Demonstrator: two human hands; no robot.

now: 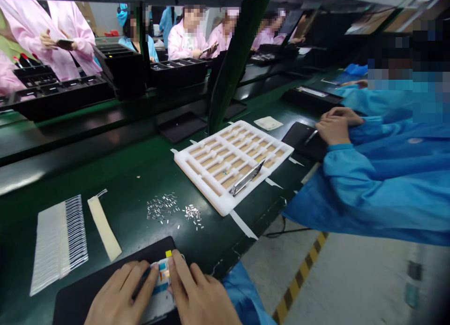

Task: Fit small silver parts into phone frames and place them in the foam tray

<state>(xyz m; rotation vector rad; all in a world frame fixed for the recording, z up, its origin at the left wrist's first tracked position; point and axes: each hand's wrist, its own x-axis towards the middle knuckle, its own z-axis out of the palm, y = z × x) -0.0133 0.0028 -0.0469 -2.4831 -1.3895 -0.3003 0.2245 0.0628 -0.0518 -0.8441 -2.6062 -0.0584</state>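
Both my hands rest on a black mat at the near edge of the green bench. My left hand grips a thin dark tool whose tip points at a small white part with blue, orange and yellow bits. My right hand presses its fingers on that part from the right. Just beyond the mat lie several tiny loose metal pieces. A white foam tray with several slots stands further right, with a metal clip lying on it.
A strip of taped components and a beige strip lie at the left. A co-worker in blue sits at the right, hands on a black mat. People in pink stand behind black trays. The bench edge drops to the floor at right.
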